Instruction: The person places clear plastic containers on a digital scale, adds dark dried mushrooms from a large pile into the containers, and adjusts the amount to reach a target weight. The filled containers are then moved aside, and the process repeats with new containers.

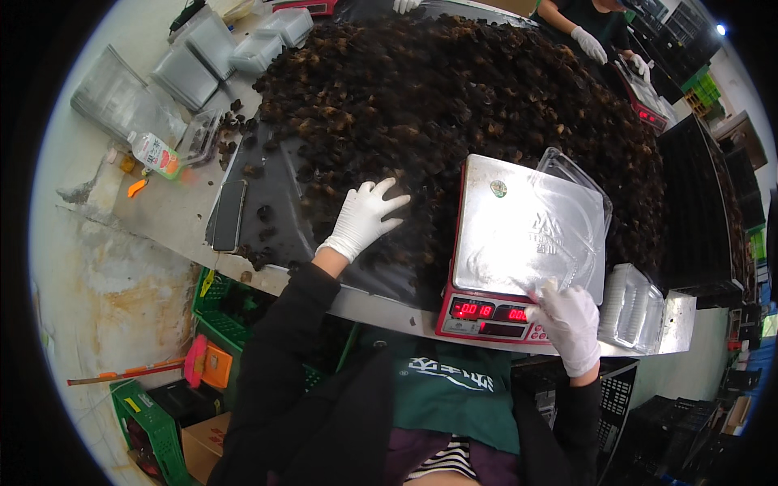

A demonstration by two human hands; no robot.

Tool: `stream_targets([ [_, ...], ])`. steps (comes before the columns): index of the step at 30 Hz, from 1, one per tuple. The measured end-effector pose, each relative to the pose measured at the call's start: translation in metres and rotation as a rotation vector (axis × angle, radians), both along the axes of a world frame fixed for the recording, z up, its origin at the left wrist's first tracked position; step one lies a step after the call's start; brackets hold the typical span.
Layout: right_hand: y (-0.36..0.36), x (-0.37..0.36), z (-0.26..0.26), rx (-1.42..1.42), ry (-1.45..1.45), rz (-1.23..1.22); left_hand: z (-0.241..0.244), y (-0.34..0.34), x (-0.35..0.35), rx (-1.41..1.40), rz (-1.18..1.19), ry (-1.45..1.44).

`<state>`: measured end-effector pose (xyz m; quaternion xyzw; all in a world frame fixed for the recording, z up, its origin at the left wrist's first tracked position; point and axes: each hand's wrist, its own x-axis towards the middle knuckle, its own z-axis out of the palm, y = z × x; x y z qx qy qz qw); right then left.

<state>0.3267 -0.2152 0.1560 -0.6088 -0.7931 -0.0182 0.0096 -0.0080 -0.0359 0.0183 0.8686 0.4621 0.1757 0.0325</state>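
Note:
My left hand [366, 220], in a white glove, hovers or rests with spread fingers at the near edge of a large heap of dark brown dried fungus-like pieces [425, 103]; nothing is in it. My right hand [568, 325], gloved too, is over the front edge of a red digital scale [529, 231] with a steel plate, near its keypad. Whether its bent fingers pinch anything is hard to tell. The scale's red display is lit and its plate bears no load. A clear plastic tray [574, 167] lies partly behind the plate.
Stacked clear trays [632, 307] stand right of the scale. Phone [230, 215], bottle [155, 155], orange cutter [137, 188] and more clear containers [185, 73] lie left. A co-worker's gloved hands [588, 45] are at another scale [641, 100], far right. Green crates [152, 419] stand below the table.

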Motion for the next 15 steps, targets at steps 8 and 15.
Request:
stream_targets([
  [8, -0.015, 0.036, -0.031, 0.126, 0.583, -0.902, -0.015, 0.029, -0.019, -0.296, 0.071, -0.898],
  [15, 0.007, 0.005, -0.022, -0.074, 1.125, -0.970, 0.047, 0.046, 0.005, -0.424, 0.143, -1.188],
])
